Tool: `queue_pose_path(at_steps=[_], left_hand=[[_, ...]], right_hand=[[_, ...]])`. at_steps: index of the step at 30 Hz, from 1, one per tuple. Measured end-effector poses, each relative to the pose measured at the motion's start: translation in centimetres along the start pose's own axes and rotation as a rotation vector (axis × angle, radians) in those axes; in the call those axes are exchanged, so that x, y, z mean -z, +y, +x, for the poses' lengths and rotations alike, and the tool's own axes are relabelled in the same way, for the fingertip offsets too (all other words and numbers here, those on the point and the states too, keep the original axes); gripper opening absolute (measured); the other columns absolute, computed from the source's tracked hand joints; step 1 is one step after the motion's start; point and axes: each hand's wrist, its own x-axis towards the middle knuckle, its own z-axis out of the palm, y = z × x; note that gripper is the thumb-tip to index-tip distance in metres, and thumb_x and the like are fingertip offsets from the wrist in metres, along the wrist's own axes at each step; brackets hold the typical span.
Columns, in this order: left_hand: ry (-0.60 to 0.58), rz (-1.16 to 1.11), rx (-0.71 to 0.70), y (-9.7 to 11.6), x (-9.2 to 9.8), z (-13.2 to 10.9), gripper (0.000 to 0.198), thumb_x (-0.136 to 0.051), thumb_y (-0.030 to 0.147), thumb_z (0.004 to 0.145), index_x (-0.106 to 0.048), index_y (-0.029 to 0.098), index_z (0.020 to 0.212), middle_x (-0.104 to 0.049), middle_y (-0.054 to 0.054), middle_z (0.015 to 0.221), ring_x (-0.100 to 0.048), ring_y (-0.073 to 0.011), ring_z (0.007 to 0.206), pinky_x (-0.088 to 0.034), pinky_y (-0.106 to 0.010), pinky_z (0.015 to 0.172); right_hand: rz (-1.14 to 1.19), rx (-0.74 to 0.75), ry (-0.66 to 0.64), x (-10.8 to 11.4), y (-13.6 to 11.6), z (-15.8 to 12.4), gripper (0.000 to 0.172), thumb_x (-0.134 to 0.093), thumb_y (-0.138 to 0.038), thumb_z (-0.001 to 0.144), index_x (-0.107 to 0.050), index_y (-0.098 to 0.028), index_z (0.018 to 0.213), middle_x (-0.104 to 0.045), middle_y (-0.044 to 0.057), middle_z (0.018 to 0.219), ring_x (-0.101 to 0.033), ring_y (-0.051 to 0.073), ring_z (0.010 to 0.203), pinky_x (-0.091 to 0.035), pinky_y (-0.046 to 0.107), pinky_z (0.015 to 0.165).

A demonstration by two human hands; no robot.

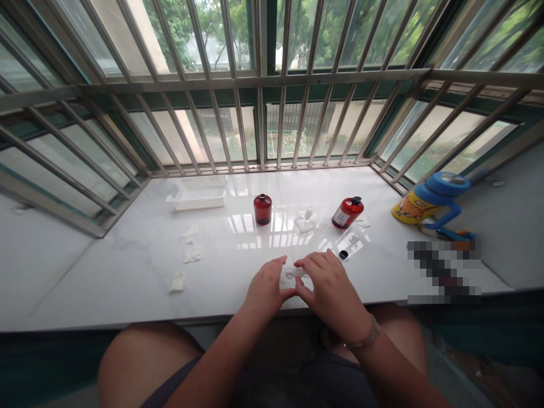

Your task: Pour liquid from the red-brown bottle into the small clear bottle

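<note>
Left hand [267, 285] and right hand [329, 286] pinch a small white pad [293, 273]; beyond stand an uncapped red bottle [262, 208], a tilted capped one [347, 212], and far left a white basket [198, 194].

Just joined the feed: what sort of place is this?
Likely a home bay-window ledge: a marble sill caged by window bars, trees outside, and a child's blue jug lying on it.
</note>
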Motion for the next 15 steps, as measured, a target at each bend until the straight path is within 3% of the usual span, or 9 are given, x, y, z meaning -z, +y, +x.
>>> queue_pose_path(at_steps=[4,7,11,15], left_hand=[[0.005,-0.014,0.013,0.0,-0.2,-0.2,0.073,-0.088,0.023,0.082,-0.058,0.022,0.148,-0.069,-0.014,0.147,-0.067,-0.0342,0.135,-0.054,-0.056,0.119],[0.012,-0.027,0.016,-0.2,-0.3,-0.2,0.075,-0.090,0.024,0.081,-0.058,0.023,0.149,-0.069,-0.014,0.148,-0.066,-0.0346,0.137,-0.053,-0.056,0.120],[0.026,-0.045,0.016,-0.2,-0.3,-0.3,0.076,-0.091,0.026,0.080,-0.058,0.025,0.149,-0.070,-0.013,0.147,-0.067,-0.0346,0.135,-0.053,-0.057,0.118],[0.013,-0.046,0.023,-0.1,-0.3,-0.2,0.074,-0.089,0.024,0.081,-0.058,0.024,0.148,-0.070,-0.014,0.146,-0.067,-0.0350,0.134,-0.054,-0.057,0.117]], right_hand=[[0.091,-0.057,0.014,-1.3,0.2,-0.3,0.054,-0.071,-0.022,0.093,-0.056,-0.031,0.144,-0.070,0.009,0.135,-0.064,0.036,0.127,-0.028,0.074,0.126],[0.235,-0.136,0.059,-2.1,0.8,-1.2,0.074,-0.074,-0.032,0.094,-0.040,-0.032,0.159,-0.062,0.012,0.150,-0.060,0.037,0.137,-0.033,0.072,0.126],[0.413,-0.318,0.098,-3.3,1.2,-2.7,0.076,-0.073,-0.041,0.095,-0.038,-0.031,0.161,-0.068,0.012,0.139,-0.069,0.032,0.126,-0.056,0.057,0.110],[0.510,-0.405,0.090,-4.4,0.9,-3.4,0.071,-0.070,-0.041,0.097,-0.039,-0.029,0.160,-0.075,0.009,0.127,-0.075,0.030,0.119,-0.061,0.049,0.102]])
